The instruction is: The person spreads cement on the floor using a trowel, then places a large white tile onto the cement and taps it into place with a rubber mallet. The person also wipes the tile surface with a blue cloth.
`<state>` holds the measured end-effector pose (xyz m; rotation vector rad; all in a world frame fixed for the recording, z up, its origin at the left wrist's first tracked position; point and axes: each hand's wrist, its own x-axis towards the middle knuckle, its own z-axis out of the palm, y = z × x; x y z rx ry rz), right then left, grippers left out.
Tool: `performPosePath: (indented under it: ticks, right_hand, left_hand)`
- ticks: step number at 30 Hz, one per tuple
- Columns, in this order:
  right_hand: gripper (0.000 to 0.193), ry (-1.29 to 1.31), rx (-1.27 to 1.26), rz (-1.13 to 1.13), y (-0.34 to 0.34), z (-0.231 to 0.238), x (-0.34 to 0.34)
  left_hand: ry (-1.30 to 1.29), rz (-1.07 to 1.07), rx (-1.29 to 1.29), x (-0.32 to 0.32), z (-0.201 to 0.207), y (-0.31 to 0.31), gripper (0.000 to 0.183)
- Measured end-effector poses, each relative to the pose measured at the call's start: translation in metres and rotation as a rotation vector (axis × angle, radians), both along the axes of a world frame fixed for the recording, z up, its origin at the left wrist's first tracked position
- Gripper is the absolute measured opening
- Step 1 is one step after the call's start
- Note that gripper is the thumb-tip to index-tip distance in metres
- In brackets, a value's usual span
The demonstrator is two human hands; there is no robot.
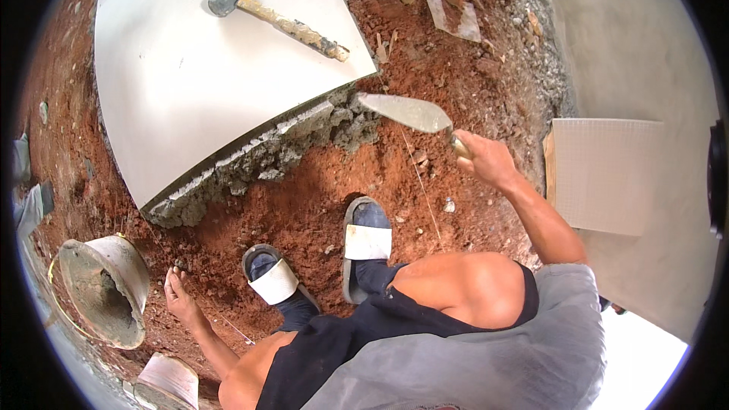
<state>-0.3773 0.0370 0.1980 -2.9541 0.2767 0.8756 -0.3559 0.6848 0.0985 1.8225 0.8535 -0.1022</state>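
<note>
Right hand (482,158) grips a smeared, leaf-shaped metal trowel (410,113) near crumbly grey mortar (292,139); left hand (180,298), fingertips bunched, perhaps pinches something.

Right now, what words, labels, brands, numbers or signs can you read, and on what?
None can be read.
Shirt: a small mark at the picture's lower edge, cut off; I cannot tell if it is lettering.
Trowel, hammer, slab: no readable text.
</note>
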Motion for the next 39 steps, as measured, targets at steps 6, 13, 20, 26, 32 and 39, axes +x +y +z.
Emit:
performPosePath:
  ticks: [6,13,20,26,32,39]
  right_hand:
    - [0.034,0.076,0.071,-0.078,0.005,-0.02,-0.01]
    - [0.032,-0.126,-0.014,-0.662,-0.012,-0.051,-0.028]
    - [0.044,-0.302,-0.073,-0.836,-0.044,-0.115,0.005]
    - [0.053,-0.317,-0.111,-0.803,-0.042,-0.113,0.011]
    - [0.057,-0.881,0.14,-0.321,0.023,-0.095,0.117]
    - [0.032,-0.78,0.251,-0.061,0.146,-0.126,0.29]
  left_hand:
    - [-0.011,-0.111,0.03,0.018,-0.009,0.003,0.038]
    - [-0.071,-0.507,0.175,0.077,0.021,-0.021,0.035]
    - [-0.049,-1.196,0.564,0.19,0.05,-0.112,0.04]
    - [0.043,-1.264,0.905,0.257,0.017,-0.194,0.082]
    - [0.214,-1.021,0.837,0.272,-0.023,-0.258,0.113]
    - [0.247,-1.024,0.888,0.278,-0.033,-0.259,0.115]
